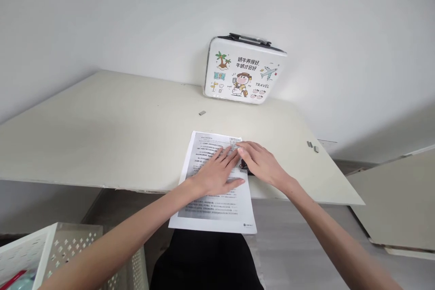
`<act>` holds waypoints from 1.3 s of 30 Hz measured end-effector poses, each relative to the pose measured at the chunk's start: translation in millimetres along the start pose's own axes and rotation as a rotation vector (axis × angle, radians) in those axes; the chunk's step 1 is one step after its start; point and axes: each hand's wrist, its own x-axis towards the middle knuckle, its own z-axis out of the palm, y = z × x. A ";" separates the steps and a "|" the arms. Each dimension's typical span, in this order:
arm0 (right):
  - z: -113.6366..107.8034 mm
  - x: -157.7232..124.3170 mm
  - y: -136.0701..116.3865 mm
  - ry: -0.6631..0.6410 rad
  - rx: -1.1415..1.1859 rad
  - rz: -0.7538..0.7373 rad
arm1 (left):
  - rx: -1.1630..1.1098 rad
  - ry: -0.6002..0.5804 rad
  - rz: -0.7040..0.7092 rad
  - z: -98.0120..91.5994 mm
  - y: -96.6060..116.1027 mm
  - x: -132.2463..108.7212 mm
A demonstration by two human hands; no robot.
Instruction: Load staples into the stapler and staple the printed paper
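A printed sheet of paper (212,223), perhaps more than one sheet, lies over the front edge of the table, its lower part sticking out past it. My left hand (215,176) rests flat on the print with the fingers stretched out. At the paper's right edge, my right hand (262,161) is closed over a dark stapler (244,166). Most of the stapler is hidden under that hand, and its metal end shows beside the page. The fingertips of both hands come close together near the sheet's right side.
A white carry case (220,84) with cartoon prints stands against the wall at the back of the table (102,136). One small grey staple strip (202,113) lies in front of it; grey pieces (316,149) lie far right. A white perforated basket (50,247) stands at lower left.
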 end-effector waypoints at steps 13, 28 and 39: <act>-0.3 1.3 -2.8 -0.090 -0.036 0.034 | 0.003 0.013 -0.028 2.2 -0.1 0.0; -2.5 -0.6 -2.5 -0.134 -0.026 0.044 | -0.015 -0.036 -0.052 -3.2 1.7 1.2; -6.7 -1.8 -2.9 -0.129 0.030 0.072 | -0.023 -0.069 -0.078 -3.6 0.1 -0.1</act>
